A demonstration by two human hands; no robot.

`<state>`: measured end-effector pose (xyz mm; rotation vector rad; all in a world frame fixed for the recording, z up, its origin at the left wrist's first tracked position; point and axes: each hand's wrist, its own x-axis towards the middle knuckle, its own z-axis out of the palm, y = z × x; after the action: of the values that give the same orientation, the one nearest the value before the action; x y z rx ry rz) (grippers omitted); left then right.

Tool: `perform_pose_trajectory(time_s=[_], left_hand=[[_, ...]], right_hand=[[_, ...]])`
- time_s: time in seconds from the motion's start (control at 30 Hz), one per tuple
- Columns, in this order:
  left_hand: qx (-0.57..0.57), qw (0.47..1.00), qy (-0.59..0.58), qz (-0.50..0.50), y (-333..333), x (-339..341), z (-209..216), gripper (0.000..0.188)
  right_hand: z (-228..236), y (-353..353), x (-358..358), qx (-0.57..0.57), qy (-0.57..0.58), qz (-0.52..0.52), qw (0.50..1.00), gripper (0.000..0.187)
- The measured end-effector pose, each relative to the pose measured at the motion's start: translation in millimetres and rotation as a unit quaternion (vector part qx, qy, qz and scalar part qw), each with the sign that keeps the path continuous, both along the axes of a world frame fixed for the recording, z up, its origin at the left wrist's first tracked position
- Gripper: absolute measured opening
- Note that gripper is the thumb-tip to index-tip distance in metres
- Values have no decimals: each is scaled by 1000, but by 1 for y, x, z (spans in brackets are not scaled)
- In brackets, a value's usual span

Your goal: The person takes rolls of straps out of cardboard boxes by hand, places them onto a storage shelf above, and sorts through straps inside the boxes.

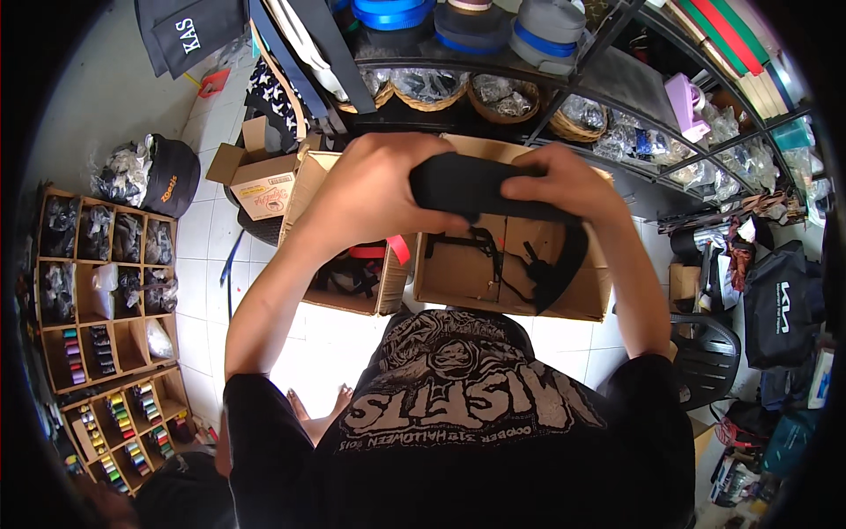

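Observation:
Both my hands grip a thick bundle of wide black strap (471, 181), held up above two cardboard boxes. My left hand (374, 181) is wrapped round the bundle's left end, the thumb underneath. Around the right end closes my right hand (568, 185), its thumb lying across the front face. One tail of the strap curves down below my right hand into the right cardboard box (577, 300). Inside that box lie thin black straps (476, 247). The left cardboard box (383, 295) holds dark straps and a red strap (398, 249), partly hidden by my left arm.
Behind the boxes stands a black shelf (617, 75) with rolls of webbing and wicker baskets (502, 97) of bagged parts. A wooden cubby rack (79, 309) with thread spools is at left. A black chair (709, 353) and bags stand at right. Another person's dark sleeve (189, 494) shows lower left.

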<state>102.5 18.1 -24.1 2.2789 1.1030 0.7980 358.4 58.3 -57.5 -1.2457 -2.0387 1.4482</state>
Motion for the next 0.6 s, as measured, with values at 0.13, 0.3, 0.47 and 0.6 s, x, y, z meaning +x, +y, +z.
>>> perform_pose_trajectory(time_s=[0.13,0.3,0.47,0.6], left_hand=[[-40,998,0,37,-5,-10,-1,60],[73,997,-30,21,-8,-10,5,57],[-72,927,-367,31,-6,-7,3,49],[-101,813,-568,71,14,23,-14,44]], right_hand=[[41,0,16,10,-24,0,1000,37],[74,-8,16,82,-43,19,995,33],[35,-16,-17,275,94,-56,955,48],[8,-27,-61,323,283,-132,893,42]])
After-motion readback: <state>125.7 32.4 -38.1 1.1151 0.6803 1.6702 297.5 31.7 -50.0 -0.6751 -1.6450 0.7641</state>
